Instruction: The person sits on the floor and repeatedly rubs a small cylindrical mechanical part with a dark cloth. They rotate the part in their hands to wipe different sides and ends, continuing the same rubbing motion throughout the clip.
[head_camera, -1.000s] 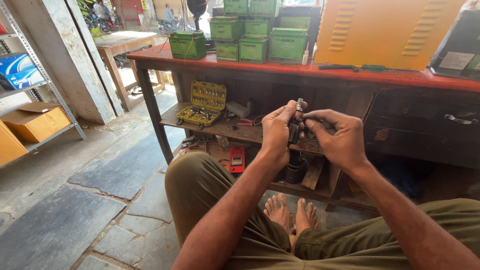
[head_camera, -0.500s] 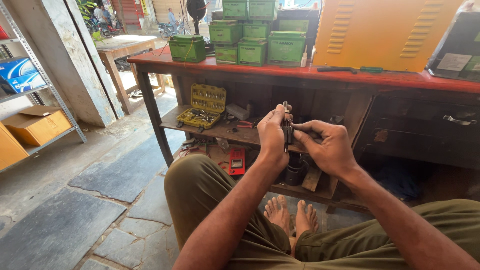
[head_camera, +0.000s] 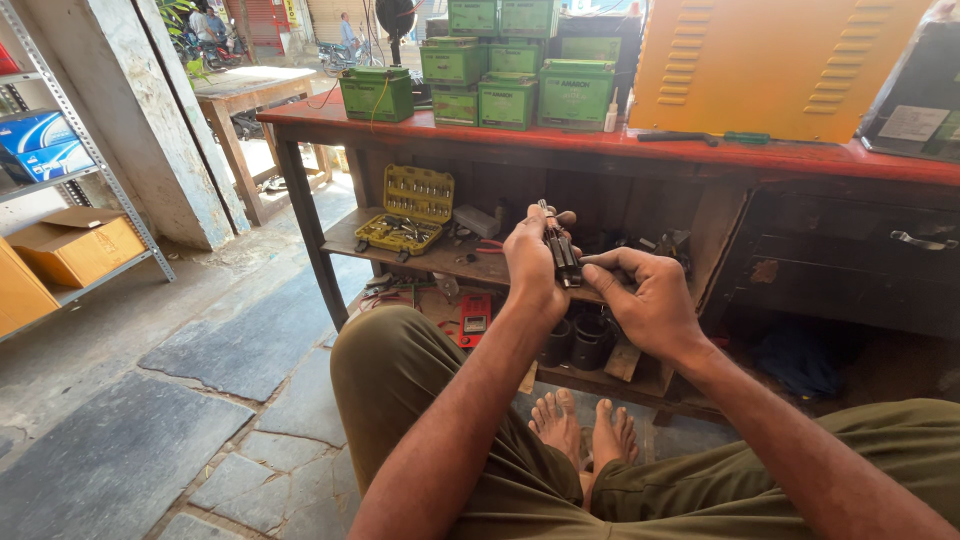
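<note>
In front of bench (head_camera: 600, 145), both hands grip dark metal tool (head_camera: 558, 250): left hand (head_camera: 532, 262), right hand (head_camera: 648, 300).

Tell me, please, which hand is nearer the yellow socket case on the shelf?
Left. The left hand, gripping a dark tool, is just right of the yellow socket case; the right hand is farther right, beyond the tool.

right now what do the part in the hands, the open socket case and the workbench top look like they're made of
Part held by the left hand and right hand: a dark ribbed cylinder, apparently metal with a dull blackened finish.
Yellow socket case: likely moulded plastic, judging by its even matte colour; the bits inside glint like steel.
Workbench top: seems to be red-painted wood, worn, over bare brown wooden framing.
</note>
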